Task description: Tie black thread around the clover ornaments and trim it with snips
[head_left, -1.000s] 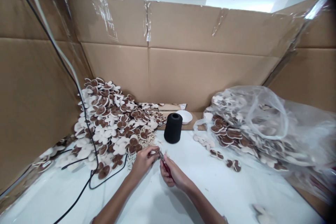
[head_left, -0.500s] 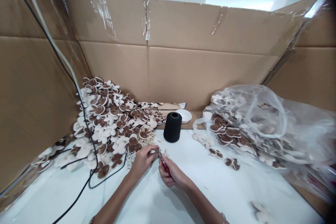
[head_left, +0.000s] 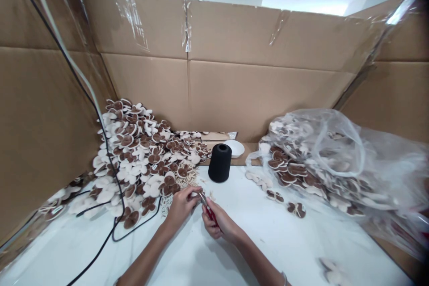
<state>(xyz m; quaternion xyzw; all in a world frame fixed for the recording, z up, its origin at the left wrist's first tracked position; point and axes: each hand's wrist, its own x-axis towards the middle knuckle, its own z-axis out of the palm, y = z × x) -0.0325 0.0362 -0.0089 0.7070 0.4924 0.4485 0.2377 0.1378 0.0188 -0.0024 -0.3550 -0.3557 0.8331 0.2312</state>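
Red-handled snips [head_left: 210, 211] sit gripped in the curled right hand [head_left: 221, 225], long axis tilted up and toward the left, metal tip forward, above the white table [head_left: 264, 250]. Left hand [head_left: 182, 205] curled nearly closed just beside that tip; anything pinched there is hidden by the fingers. Blades too small to read as open or shut.
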